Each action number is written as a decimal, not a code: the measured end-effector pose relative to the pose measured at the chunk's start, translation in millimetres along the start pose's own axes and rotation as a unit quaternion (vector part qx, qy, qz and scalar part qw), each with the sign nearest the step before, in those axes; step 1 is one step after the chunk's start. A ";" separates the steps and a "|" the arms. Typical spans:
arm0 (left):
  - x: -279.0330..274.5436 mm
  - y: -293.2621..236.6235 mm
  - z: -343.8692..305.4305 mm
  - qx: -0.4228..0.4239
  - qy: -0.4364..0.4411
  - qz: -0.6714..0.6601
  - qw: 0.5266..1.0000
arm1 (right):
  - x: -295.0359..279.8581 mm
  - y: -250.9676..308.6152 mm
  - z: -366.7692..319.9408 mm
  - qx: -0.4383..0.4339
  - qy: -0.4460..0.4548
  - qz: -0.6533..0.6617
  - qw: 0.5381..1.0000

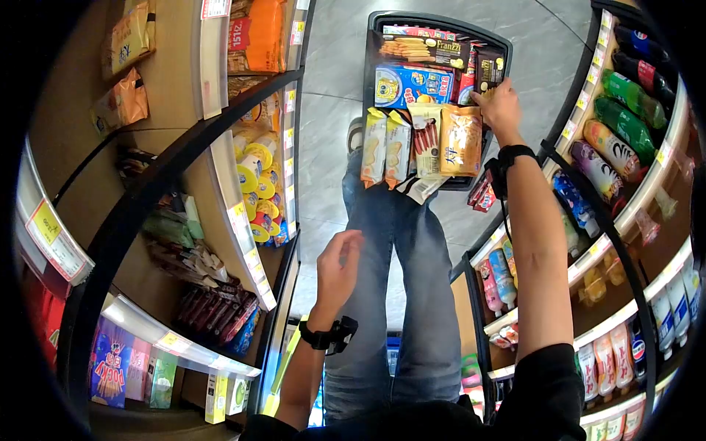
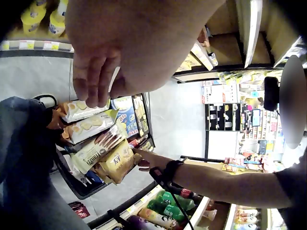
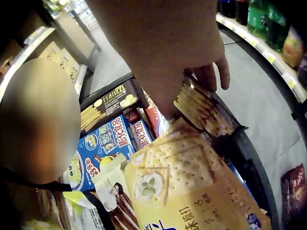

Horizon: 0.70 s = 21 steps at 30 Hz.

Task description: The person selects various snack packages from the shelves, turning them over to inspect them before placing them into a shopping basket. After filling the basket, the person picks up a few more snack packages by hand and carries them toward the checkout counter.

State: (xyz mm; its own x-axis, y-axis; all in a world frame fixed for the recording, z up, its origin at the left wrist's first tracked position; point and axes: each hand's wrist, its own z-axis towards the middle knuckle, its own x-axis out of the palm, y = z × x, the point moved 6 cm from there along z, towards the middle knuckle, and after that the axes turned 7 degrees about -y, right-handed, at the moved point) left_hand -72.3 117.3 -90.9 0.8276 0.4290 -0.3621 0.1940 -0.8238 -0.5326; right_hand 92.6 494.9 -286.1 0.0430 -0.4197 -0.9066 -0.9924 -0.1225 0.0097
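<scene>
At the right side of a dark shopping basket (image 1: 376,44), my right hand (image 1: 503,110) grips a black packet of biscuit sticks (image 1: 489,70). In the right wrist view, the packet (image 3: 204,108) lies between thumb and fingers, its clear window showing the sticks. Beside it are a yellow cracker packet (image 1: 461,140), a blue cartoon box (image 1: 412,87) and a black Franzzi pack (image 1: 441,50). Two long biscuit packs (image 1: 374,147) and a cream-coloured stick packet (image 1: 425,136) lie at the near end. Above the left thigh, my left hand (image 1: 340,268) hangs loosely curled, holding nothing.
Shelves with snacks and yellow-lidded cups (image 1: 257,158) stand on the left. Drink bottles (image 1: 625,128) line curved shelves (image 1: 581,103) on the right. A red packet (image 1: 482,197) is beside the basket's near right corner. Grey floor tiles (image 1: 334,44) surround the basket.
</scene>
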 end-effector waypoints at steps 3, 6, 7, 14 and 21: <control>-3.9 -6.4 2.1 -0.008 0.006 0.009 1.000 | -0.4 -0.1 -0.5 0.015 0.010 0.015 1.000; -9.3 -22.6 1.0 0.018 0.012 0.019 1.000 | -22.3 -2.1 -9.9 -0.027 -0.097 0.034 0.994; -10.1 -31.1 0.8 0.033 0.012 0.019 0.999 | -34.0 -2.4 -14.1 -0.048 -0.141 0.040 0.988; 11.8 -108.6 4.4 0.036 0.085 -0.071 0.993 | -113.2 -12.1 -77.3 0.023 0.264 0.481 0.836; 25.9 -181.0 -3.7 0.109 0.147 -0.296 0.938 | -196.5 38.1 -188.5 -0.080 0.581 0.524 0.618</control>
State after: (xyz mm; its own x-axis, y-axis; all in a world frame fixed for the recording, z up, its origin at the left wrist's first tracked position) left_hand -84.1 276.2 -1.0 0.7251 0.6396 0.2551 0.5787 -0.3651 -0.7293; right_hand 68.0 403.1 -28.1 -0.4672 -0.6953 0.5461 -0.5258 0.7151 0.4605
